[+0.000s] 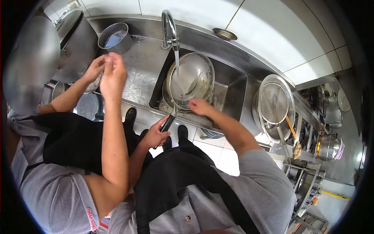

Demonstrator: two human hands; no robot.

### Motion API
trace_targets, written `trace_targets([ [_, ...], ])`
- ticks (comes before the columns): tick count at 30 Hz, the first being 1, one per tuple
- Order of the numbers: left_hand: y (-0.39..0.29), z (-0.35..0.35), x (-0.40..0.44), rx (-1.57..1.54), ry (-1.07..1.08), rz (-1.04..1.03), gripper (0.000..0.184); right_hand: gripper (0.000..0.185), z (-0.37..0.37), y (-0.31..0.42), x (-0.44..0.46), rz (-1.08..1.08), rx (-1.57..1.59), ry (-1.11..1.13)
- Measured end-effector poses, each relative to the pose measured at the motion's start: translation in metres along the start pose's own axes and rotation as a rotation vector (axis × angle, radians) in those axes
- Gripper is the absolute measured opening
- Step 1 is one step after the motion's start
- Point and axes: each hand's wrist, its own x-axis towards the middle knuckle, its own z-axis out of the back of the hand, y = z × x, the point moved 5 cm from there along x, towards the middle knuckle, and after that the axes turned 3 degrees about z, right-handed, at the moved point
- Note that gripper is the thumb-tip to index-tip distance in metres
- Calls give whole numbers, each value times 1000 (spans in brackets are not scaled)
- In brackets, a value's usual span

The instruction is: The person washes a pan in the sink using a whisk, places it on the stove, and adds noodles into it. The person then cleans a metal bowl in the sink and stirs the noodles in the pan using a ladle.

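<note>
A round metal pan (193,80) is held tilted over the sink, under the running tap. My left hand (156,134) is closed around its black handle (167,123), at the near side of the sink. My right hand (199,106) is at the pan's near rim with its fingers curled. Whatever those fingers hold, if anything, is hidden. A stream of water (177,64) falls from the tap (168,29) into the pan. Behind the pan, part of another round vessel (166,91) shows inside the sink (230,91).
At left, a co-worker's raised hands (111,70) meet near a small pot (116,38) containing something blue. A large lidded pot (78,46) stands behind them. Right of the sink are a large bowl (259,103) and a strainer (274,101). Stoves (307,130) lie beyond.
</note>
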Motion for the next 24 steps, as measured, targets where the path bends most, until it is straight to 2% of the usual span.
trace_targets([
  [1,1,0,0,0,-5,0,79,21,21,-6,-3,-32,-213,70],
  [2,2,-1,0,-28,11,10,79,21,21,1,-3,-27,-211,72],
  [4,1,1,0,-53,25,12,79,22,14,-5,3,-111,-475,129],
  [5,2,0,0,-48,38,-5,80,25,-2,2,5,-121,-345,-3],
  [6,1,2,0,-42,49,-20,80,29,-2,22,1,20,-39,-53],
  [8,-6,4,-9,-139,67,84,82,25,11,3,0,-37,-225,233],
  [10,1,13,-11,-209,118,116,83,20,61,-17,6,78,-797,313],
  [12,1,15,-10,-237,134,146,80,19,103,-30,34,3,-803,-47],
  [14,-2,7,-10,-267,204,267,71,19,104,-30,69,172,-839,-293],
  [15,-6,3,-10,-332,232,288,63,19,95,-24,79,172,-831,-279],
  [17,1,6,-5,-368,255,299,62,19,84,-3,99,89,-590,-336],
  [20,-1,4,-6,-379,269,301,60,17,50,32,102,102,-458,-245],
  [21,-1,3,-7,-348,241,307,63,15,64,25,99,11,-358,-370],
  [22,-1,1,-9,-315,214,314,67,15,66,25,97,14,-356,-359],
  [24,-2,-2,-11,-340,206,318,66,12,81,20,96,-125,-358,-479],
])
